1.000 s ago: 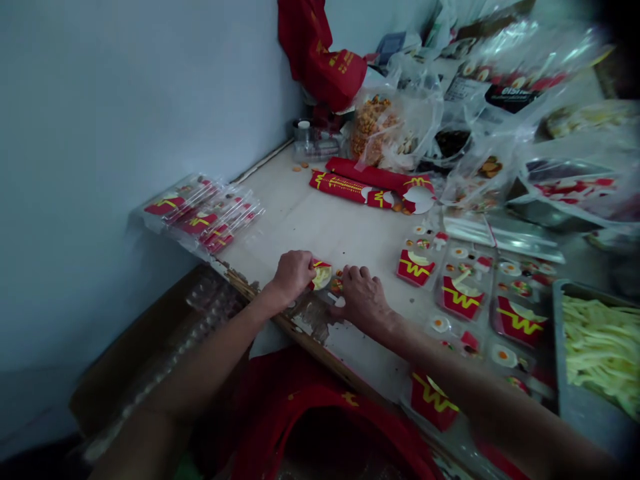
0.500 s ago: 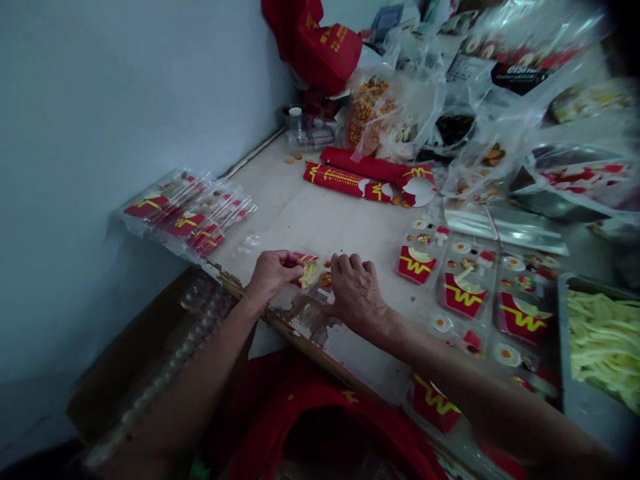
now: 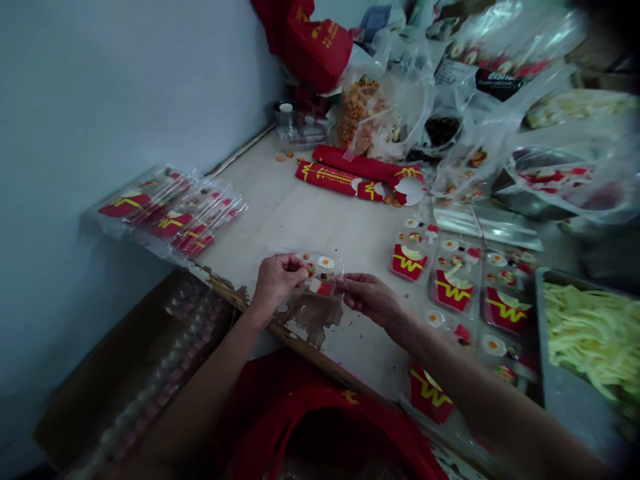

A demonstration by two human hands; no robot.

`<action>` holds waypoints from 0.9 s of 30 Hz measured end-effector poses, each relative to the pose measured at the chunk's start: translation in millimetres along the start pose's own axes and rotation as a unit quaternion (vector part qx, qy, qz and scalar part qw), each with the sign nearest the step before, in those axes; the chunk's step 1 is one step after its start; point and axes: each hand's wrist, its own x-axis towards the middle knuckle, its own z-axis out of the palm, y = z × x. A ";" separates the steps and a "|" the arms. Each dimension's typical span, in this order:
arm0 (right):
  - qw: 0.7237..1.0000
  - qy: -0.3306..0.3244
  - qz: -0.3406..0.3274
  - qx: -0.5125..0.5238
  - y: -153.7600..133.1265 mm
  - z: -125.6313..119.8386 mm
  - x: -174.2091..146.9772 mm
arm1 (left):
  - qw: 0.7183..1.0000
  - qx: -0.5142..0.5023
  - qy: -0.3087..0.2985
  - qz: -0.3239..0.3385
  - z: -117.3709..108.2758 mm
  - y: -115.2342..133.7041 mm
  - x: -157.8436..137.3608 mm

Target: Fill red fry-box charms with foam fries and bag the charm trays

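Observation:
A clear plastic case (image 3: 326, 263) decorated with miniature food pieces, among them a fried egg and a red-and-white piece, is held low over the table near its front edge. My left hand (image 3: 280, 283) pinches its left part and hides what lies under the fingers. At its right end, my right hand (image 3: 367, 297) grips the edge between thumb and fingers. Farther right lie several similar cases (image 3: 453, 283) with red fries boxes bearing yellow zigzags. A metal tray (image 3: 567, 377) of pale yellow fry-like strips (image 3: 590, 327) stands beyond them.
Bagged cases (image 3: 170, 213) lie stacked at the table's left edge by the wall. Flat red fries cartons (image 3: 345, 177) rest toward the back. Plastic bags of small pieces (image 3: 363, 110) and a bowl of red and white pieces (image 3: 555, 180) crowd the rear. Below left is a cardboard box (image 3: 95, 373).
My right hand has gone from spread above the case to pinching its right edge. The case has turned, so the fried egg now shows. The view has shifted slightly.

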 end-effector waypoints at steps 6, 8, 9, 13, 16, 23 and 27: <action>0.996 0.068 -0.054 0.034 6.7 38.2 19.4 | 0.999 0.024 -0.041 0.016 26.0 15.3 -26.1; 0.997 0.043 -0.070 0.016 4.3 41.0 23.4 | 0.999 0.035 -0.026 0.021 30.9 16.1 -40.7; 0.997 0.021 -0.076 0.005 1.6 38.9 23.8 | 0.999 0.034 -0.026 0.026 29.4 15.8 -46.9; 0.992 -0.082 -0.091 -0.028 -24.7 17.4 27.3 | 0.979 0.147 -0.026 0.141 -10.7 21.4 -59.0; 0.988 -0.118 -0.098 -0.018 -59.7 16.8 44.8 | 0.881 0.399 0.022 0.252 -66.3 34.3 -58.2; 0.975 -0.168 -0.145 -0.020 -140.1 124.8 156.9 | 0.835 0.485 0.112 0.235 -186.0 31.1 2.7; 0.983 -0.051 -0.177 0.013 -171.5 178.8 213.3 | 0.814 0.535 0.179 0.137 -233.6 24.6 56.7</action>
